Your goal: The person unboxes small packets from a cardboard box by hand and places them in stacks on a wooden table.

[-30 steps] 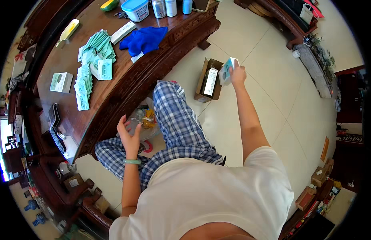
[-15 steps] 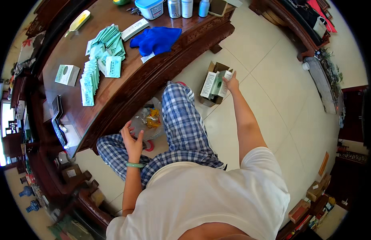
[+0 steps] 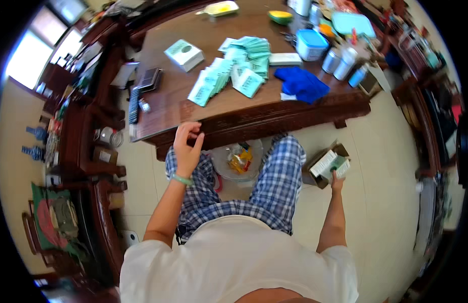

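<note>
My right hand (image 3: pixel 337 183) reaches down to the floor on the right, its fingers closed on a small white and green box (image 3: pixel 340 164). That box sits in the mouth of an open brown carton (image 3: pixel 315 179), beside another white printed box (image 3: pixel 323 163). Near the table's front edge, above my left knee, my left hand (image 3: pixel 187 149) is raised with fingers apart and nothing in it. On the table (image 3: pixel 168 108) lie several pale green sachets (image 3: pixel 249 83) in overlapping rows. A similar white and green box (image 3: pixel 184 54) stands left of them.
A blue cloth (image 3: pixel 302 85) and a long white box (image 3: pixel 285 59) lie right of the sachets. Behind are a blue-lidded tub (image 3: pixel 310 46) and several cans and bottles. Between my knees stands a clear plastic bin (image 3: pixel 221 164) with wrappers. A remote (image 3: pixel 134 106) lies at the table's left.
The view has turned, bringing more of the table into sight. My left hand has moved up from my knee toward the table edge. My right hand stays on the box in the carton.
</note>
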### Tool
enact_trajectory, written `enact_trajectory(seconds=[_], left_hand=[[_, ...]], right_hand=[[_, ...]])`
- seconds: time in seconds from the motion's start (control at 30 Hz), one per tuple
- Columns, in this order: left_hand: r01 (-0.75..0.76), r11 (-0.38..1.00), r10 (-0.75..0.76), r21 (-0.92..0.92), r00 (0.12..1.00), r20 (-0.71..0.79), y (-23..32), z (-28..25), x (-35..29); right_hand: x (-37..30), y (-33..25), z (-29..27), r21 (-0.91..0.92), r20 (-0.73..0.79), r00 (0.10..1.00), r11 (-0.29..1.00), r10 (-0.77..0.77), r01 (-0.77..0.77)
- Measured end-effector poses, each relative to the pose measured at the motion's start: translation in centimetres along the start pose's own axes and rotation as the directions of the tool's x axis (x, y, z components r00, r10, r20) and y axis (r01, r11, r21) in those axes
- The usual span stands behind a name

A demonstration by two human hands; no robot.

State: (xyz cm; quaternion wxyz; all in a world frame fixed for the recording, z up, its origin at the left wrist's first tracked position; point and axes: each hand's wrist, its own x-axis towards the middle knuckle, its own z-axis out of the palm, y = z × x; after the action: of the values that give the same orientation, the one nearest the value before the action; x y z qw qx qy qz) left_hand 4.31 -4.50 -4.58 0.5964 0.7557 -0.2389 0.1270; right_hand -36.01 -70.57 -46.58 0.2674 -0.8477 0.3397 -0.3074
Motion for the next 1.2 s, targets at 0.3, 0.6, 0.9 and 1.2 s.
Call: enact_trajectory(seconds=[0.3, 0.6, 0.9, 1.2], left_hand=[[-0.286, 0.593, 0.186, 0.753, 0.958, 0.217, -3.8, -8.8, 18.1], [0.082, 0.446, -0.337, 0.891, 0.938, 0.082, -13.7, -3.4, 33.2], [0.276, 0.474, -0.495, 0.836, 0.869, -0.006, -12.9, -4.4, 30.4], [-0.044, 0.714, 0.123, 0.699, 0.990, -0.064, -1.6, -12.7, 16.6]], right_hand=[[-0.5, -23.8, 5.3, -0.164, 0.008, 0.684, 0.676, 0.730, -0.719], [2.5, -48.9, 0.4, 0.193, -0.185, 0.983, 0.981, 0.013, 0.023], [7.2, -76.0, 6.5, 0.351, 0.097, 0.477, 0.478, -0.874, 0.805], [8.5, -80.6, 19.0, 0.375, 0.294, 0.062, 0.174, -0.954, 0.911]])
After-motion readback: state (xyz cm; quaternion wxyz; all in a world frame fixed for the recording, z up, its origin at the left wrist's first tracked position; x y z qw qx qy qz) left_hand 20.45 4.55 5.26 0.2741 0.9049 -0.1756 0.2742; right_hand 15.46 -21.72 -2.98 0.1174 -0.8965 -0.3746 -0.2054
